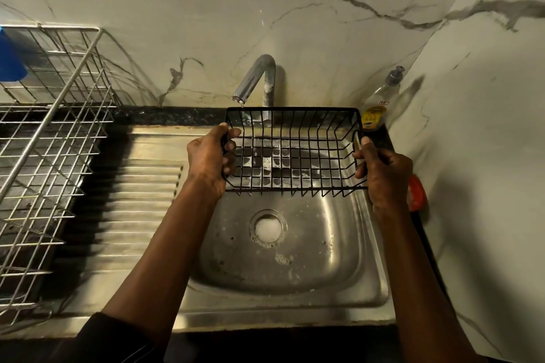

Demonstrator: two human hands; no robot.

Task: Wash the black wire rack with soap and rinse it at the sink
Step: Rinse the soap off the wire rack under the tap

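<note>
Both hands are out over the sink, arms stretched forward, each gripping one short end of the black wire rack (292, 156). The left hand (211, 156) has its fingers curled round the left end wires, thumb on top of the rim. The right hand (383, 174) clasps the right end the same way, thumb pointing up along the corner. Between them the rack hangs level in the air, open side up, above the back half of the sink basin (339, 244) and just below the spout of the faucet (259, 76), where a small drip of water shows. Bubbles and soapy film sit in some of the meshes of the rack's floor.

Down in the basin, white foam fills the drain (268, 228) and a few suds lie near it. A soap bottle (380, 103) with a pump stands in the back right corner. On the counter to the left sits a silver dish rack (50, 127) with something blue (11, 59) in its far end.
</note>
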